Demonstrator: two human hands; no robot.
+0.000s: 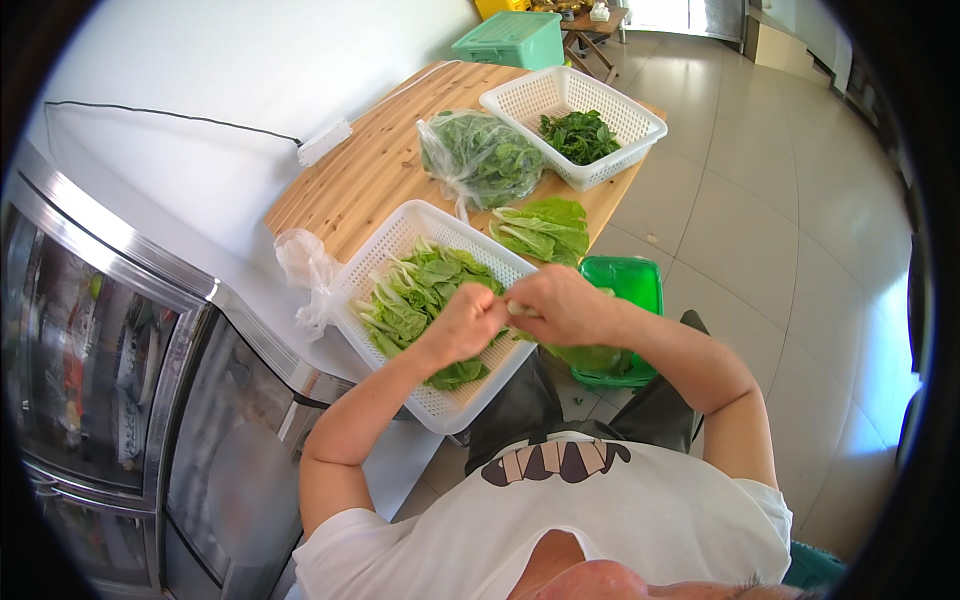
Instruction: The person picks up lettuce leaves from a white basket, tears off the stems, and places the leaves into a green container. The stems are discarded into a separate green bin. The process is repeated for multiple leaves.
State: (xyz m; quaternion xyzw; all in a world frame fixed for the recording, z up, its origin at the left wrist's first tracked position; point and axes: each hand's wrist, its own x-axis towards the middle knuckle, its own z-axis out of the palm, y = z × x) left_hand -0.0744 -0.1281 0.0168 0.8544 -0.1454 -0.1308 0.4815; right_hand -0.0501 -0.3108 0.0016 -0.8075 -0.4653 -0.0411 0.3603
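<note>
My left hand (476, 319) is closed, its fingertips meeting my right hand at the pale stem end of leafy greens. My right hand (559, 304) grips this pale base (519, 308); green leaves (592, 358) show below its wrist, partly hidden by the forearm. Both hands are above the right rim of a white perforated plastic basket (431, 217), which holds loose lettuce-like leaves (420, 292). Just beyond my right hand, more long leaves (541, 229) lie on the wooden table (360, 180). What my left fingertips pinch is mostly hidden.
A green plastic container (626, 274) stands low at the right. Farther back are a tied clear bag of greens (484, 157) and a white basket (622, 101) with dark leaves (581, 137). A crumpled plastic bag (307, 274) and glass-door cabinet (225, 375) are at left.
</note>
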